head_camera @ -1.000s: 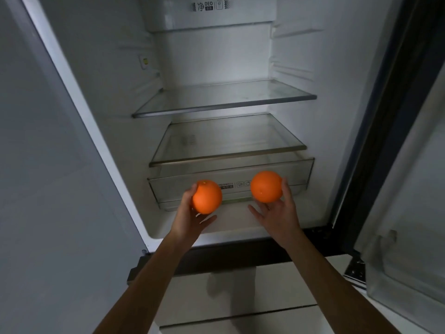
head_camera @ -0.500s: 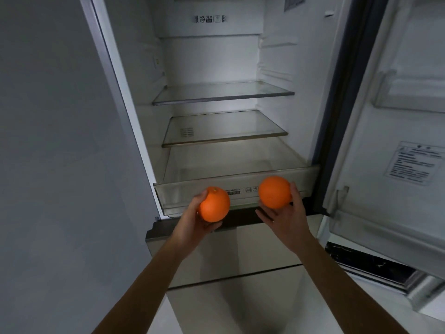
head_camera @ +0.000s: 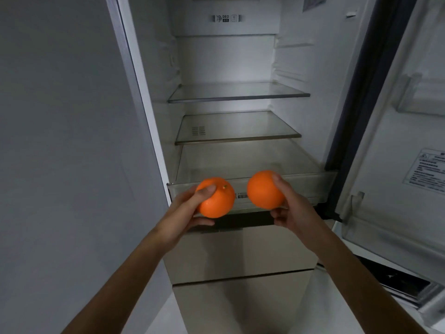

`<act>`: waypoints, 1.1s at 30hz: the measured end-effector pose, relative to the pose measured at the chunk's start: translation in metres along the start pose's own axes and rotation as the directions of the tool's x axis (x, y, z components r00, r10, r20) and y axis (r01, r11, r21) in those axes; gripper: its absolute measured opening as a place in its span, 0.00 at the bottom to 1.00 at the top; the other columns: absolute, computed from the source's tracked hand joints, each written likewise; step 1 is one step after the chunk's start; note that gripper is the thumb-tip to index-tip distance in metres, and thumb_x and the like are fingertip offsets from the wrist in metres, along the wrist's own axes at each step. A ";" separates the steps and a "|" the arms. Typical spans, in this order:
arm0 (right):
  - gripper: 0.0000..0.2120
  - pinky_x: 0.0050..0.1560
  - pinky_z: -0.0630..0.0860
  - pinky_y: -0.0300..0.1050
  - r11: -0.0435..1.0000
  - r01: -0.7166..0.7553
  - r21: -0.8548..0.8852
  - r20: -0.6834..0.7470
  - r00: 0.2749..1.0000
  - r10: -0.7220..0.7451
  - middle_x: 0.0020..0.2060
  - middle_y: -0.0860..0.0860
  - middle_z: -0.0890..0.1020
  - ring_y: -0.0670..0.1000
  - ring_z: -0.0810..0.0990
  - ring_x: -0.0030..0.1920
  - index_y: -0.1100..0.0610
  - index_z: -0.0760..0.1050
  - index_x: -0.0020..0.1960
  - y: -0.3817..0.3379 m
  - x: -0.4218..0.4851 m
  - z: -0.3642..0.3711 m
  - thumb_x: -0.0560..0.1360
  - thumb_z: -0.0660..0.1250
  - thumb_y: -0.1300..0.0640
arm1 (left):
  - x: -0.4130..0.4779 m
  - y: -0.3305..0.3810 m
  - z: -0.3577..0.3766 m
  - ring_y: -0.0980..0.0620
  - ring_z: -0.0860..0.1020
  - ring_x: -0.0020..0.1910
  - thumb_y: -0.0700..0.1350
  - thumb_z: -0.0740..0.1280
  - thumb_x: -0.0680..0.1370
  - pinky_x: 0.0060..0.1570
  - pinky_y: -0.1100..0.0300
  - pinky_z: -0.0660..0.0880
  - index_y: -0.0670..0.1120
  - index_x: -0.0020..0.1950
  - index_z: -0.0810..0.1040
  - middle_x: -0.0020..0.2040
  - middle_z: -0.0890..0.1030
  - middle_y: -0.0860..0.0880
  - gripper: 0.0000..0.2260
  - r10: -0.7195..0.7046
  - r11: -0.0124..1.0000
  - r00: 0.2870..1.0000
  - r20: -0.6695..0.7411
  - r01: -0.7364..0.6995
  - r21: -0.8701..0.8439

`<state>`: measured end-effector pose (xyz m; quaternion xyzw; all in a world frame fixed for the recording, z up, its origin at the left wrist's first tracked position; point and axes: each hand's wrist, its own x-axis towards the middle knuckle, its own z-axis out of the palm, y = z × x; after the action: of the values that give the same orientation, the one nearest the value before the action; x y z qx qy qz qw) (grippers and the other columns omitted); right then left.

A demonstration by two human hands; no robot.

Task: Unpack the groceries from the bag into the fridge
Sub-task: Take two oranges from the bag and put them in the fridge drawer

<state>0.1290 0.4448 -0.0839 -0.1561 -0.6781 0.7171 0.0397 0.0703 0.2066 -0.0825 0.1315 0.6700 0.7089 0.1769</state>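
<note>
1. Left hand grips the left orange, thumb on top near the stem and fingers curled under it.
2. Right hand grips the right orange, 1 digit over the top and the rest curled below.
3. Both oranges are in the air, side by side and apart, just in front of the drawer at the bottom of the fridge. The drawer looks pulled out with its top open.
4. Progress looks early. The 2 oranges are in hand and not placed, and I see no groceries in the fridge. The bag is not in view, so I can't tell what's left.
5. Further back are the lower shelf and then the upper shelf, both glass.
6. The door is swung open on the right, well clear of the hands.
7. The only obstacle I'd flag is the drawer's front wall, a lip to lift over. Oranges would likely roll on glass, so the drawer looks the safer spot.
</note>
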 end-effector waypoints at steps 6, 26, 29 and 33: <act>0.17 0.40 0.76 0.46 0.948 0.221 -0.228 0.104 0.974 -0.202 0.45 0.51 0.82 0.50 0.81 0.40 0.51 0.78 0.54 -0.062 0.040 0.019 0.71 0.70 0.42 | 0.030 0.057 -0.023 0.52 0.81 0.54 0.56 0.74 0.65 0.41 0.66 0.79 0.53 0.66 0.74 0.59 0.79 0.51 0.30 0.204 0.930 0.977 -0.056 -0.176 0.322; 0.37 0.50 0.72 0.45 -0.052 0.422 -0.905 0.418 0.906 0.066 0.63 0.60 0.73 0.59 0.77 0.59 0.61 0.62 0.70 -0.053 0.267 0.065 0.70 0.73 0.45 | 0.219 0.024 -0.055 0.40 0.75 0.59 0.50 0.76 0.71 0.53 0.47 0.77 0.49 0.73 0.64 0.65 0.69 0.41 0.35 -0.041 -0.412 0.978 0.205 -0.204 0.888; 0.38 0.56 0.71 0.47 -0.024 0.434 -0.901 0.432 0.900 0.066 0.66 0.61 0.68 0.61 0.73 0.63 0.61 0.57 0.74 -0.048 0.282 0.074 0.74 0.69 0.45 | 0.227 0.020 -0.059 0.39 0.76 0.59 0.46 0.71 0.74 0.50 0.47 0.76 0.48 0.73 0.64 0.66 0.69 0.40 0.30 0.042 -0.454 0.983 0.179 -0.141 0.880; 0.38 0.61 0.70 0.47 -0.023 0.448 -0.894 0.445 0.892 0.082 0.68 0.61 0.68 0.60 0.72 0.66 0.62 0.53 0.76 -0.040 0.295 0.082 0.76 0.65 0.45 | 0.234 0.014 -0.064 0.40 0.76 0.60 0.44 0.65 0.78 0.48 0.49 0.75 0.46 0.72 0.66 0.67 0.69 0.40 0.23 0.090 -0.450 0.985 0.147 -0.091 0.888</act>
<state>-0.1798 0.4488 -0.0920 0.0945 -0.9886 0.0304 -0.1134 -0.1691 0.2482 -0.0850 0.2770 0.9404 -0.1807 -0.0798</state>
